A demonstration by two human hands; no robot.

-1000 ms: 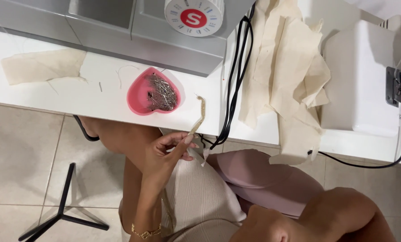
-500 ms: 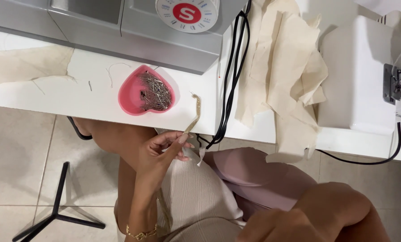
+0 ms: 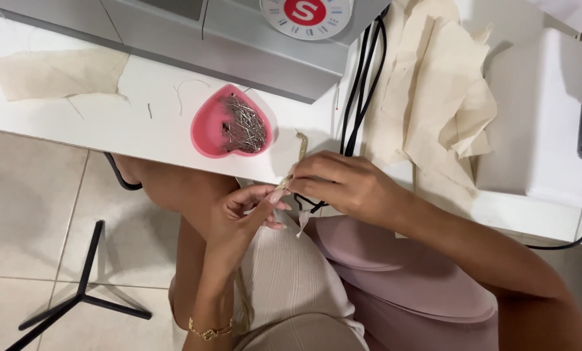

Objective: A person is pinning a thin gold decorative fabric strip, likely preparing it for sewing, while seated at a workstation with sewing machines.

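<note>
A narrow fabric strip (image 3: 300, 148) is pinched by both hands (image 3: 249, 208) (image 3: 340, 182), at four o'clock from the untouched pin dish (image 3: 206, 130).

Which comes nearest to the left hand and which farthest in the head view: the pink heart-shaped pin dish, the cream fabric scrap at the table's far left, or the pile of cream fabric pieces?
From the left hand:
1. Pink heart-shaped pin dish, just above it on the table edge.
2. Pile of cream fabric pieces, up and to the right, beyond the black cables.
3. Cream fabric scrap, far left of the table.
</note>
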